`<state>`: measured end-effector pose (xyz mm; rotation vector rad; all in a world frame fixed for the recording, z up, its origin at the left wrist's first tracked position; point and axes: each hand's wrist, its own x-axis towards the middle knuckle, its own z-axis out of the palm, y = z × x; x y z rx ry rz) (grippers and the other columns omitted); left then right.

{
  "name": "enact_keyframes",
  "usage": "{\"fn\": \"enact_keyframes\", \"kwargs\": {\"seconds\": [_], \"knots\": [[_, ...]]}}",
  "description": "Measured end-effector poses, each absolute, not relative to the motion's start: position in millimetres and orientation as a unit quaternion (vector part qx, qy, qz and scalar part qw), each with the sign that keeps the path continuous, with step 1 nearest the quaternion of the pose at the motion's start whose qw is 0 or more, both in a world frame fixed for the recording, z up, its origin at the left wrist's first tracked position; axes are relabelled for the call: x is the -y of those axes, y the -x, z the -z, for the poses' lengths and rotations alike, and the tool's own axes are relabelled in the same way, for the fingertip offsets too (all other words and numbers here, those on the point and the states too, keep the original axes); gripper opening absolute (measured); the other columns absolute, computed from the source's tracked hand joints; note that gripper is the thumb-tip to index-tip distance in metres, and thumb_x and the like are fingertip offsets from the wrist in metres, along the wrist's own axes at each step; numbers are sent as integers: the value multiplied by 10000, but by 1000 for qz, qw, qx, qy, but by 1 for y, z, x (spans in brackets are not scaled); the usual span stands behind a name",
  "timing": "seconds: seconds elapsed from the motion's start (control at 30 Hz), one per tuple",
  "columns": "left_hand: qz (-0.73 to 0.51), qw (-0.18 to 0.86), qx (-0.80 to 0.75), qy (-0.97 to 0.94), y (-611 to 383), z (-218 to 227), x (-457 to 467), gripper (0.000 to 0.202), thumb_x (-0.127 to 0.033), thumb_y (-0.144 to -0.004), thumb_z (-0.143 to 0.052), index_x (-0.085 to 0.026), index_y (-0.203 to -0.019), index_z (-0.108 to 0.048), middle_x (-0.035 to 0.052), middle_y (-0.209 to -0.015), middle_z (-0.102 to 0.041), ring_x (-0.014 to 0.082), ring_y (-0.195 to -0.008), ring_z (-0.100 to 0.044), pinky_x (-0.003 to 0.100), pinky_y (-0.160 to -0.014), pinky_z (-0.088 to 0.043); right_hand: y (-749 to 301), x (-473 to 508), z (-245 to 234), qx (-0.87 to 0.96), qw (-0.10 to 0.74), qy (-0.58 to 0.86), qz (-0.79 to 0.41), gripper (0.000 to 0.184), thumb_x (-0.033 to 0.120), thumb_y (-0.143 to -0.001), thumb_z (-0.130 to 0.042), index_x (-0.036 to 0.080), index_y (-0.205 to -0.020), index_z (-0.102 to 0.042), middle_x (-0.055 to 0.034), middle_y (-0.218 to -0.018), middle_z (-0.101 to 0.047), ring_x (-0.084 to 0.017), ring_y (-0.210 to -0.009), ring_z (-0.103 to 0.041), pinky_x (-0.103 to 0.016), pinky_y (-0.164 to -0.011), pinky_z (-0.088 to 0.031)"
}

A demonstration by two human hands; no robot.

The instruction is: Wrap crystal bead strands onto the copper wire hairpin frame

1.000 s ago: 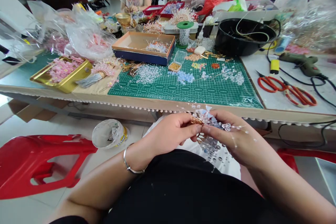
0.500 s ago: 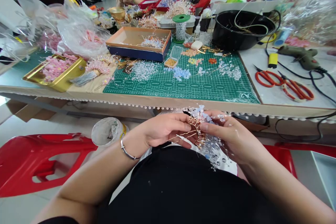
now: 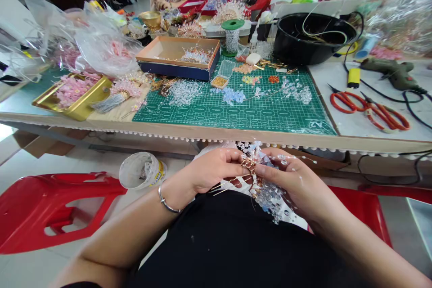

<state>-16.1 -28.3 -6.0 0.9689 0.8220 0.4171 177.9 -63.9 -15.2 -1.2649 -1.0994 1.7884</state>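
A gold wire comb ornament [image 3: 257,175], covered in clear and pale blue crystal beads, sits over my lap just below the table edge. My left hand [image 3: 211,170] pinches its gold wire side with fingers closed, and thin gold prongs stick out under the thumb. My right hand [image 3: 290,180] grips the beaded side, fingers curled around it. A silver bangle [image 3: 166,202] circles my left wrist.
On the table lie a green cutting mat [image 3: 236,112] with loose beads, a shallow box [image 3: 175,51], a gold tin of pink flowers [image 3: 72,94], a black bowl [image 3: 313,38], red scissors [image 3: 369,108] and a glue gun [image 3: 393,72]. A red stool [image 3: 50,209] and plastic tub [image 3: 140,171] stand left. Another person sits across.
The ornament has turned in my hands, so the gold prongs now show under my left thumb. Both hands have shifted slightly left and lower over my lap.
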Motion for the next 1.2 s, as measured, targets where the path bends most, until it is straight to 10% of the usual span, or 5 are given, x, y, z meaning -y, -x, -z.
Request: {"fn": "enact_keyframes", "kwargs": {"seconds": [1.2], "knots": [[-193, 183, -510, -818, 5, -18, 50, 160, -347, -868, -589, -201, -926, -613, -19, -716, -619, 132, -634, -556, 268, -609, -374, -166, 57, 16, 451, 418, 541, -575, 314, 478, -793, -623, 215, -962, -647, -56, -904, -687, -221, -861, -621, -317, -745, -468]]}}
